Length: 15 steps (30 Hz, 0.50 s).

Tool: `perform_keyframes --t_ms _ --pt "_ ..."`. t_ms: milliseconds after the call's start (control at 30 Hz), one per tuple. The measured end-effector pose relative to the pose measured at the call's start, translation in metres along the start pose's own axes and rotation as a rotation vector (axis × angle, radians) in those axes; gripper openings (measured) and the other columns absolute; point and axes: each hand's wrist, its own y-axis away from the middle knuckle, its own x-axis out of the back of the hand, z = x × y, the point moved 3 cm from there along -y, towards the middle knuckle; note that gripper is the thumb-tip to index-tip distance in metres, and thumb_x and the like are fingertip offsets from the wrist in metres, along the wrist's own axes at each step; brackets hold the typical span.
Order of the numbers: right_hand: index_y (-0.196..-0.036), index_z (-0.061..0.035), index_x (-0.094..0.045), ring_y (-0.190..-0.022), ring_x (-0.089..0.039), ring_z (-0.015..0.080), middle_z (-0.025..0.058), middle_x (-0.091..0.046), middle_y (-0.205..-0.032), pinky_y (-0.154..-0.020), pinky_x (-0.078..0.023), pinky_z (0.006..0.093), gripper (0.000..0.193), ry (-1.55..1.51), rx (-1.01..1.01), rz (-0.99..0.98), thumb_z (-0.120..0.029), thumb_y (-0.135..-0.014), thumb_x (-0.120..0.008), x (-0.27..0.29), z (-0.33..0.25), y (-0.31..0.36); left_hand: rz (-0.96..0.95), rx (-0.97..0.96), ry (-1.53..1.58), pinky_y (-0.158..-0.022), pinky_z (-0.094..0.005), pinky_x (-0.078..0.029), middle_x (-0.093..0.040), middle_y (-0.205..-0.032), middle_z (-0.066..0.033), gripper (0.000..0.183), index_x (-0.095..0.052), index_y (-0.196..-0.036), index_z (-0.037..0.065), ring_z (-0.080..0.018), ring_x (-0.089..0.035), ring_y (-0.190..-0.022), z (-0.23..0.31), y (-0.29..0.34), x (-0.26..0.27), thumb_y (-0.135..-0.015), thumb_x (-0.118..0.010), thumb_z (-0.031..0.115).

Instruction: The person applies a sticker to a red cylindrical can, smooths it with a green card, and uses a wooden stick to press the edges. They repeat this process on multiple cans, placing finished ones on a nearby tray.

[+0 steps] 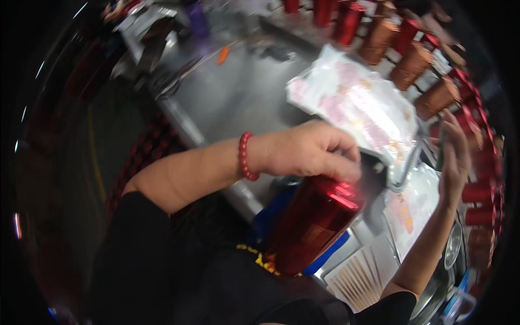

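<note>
A shiny red metallic canister (311, 225) stands tilted in front of my body. My left hand (311, 149), with a red bead bracelet (247, 156) on its wrist, is closed at the canister's top end, fingers pinched together over its rim. On the right, my right hand (454, 154) reaches up with its fingers stretched out, beside the rows of canisters. A narrow dark edge shows by its palm, too blurred to name. Between the hands lie white sheets with pink and gold patches (360, 103), glossy on top.
Red canisters (349, 24) and copper-coloured canisters (411, 65) line the far and right sides. A metal worktable (233, 97) holds a small orange piece (222, 55). Several thin tan strips (357, 279) lie on white near my right forearm. A metal bowl (433, 298) sits lower right.
</note>
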Motion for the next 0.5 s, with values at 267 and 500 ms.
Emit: perform_keyframes --t_ms 267,500 --pt "-0.138 -0.0043 -0.062 -0.113 -0.068 0.0249 0.0154 -0.072 -0.122 -0.102 -0.05 0.0379 0.04 -0.105 -0.343 -0.078 -0.026 -0.105 -0.057 -0.01 0.06 -0.03 0.926 -0.571 0.039 -0.083 -0.0298 -0.057 -0.073 -0.105 -0.01 0.027 -0.066 -0.114 0.001 -0.0161 -0.07 -0.093 -0.005 0.28 0.051 -0.102 -0.062 0.025" --pt "-0.133 -0.0069 -0.062 -0.12 -0.063 0.0175 0.0084 -0.057 -0.147 -0.089 -0.053 0.0289 0.039 0.472 0.349 -0.515 0.005 -0.1 -0.044 -0.232 -0.119 -0.043 1.665 -0.248 -0.587 -0.082 -0.0281 -0.053 -0.073 -0.1 -0.0069 0.024 -0.068 -0.108 0.001 -0.0137 -0.067 -0.09 -0.119 0.484 0.202 -0.098 -0.068 0.023"
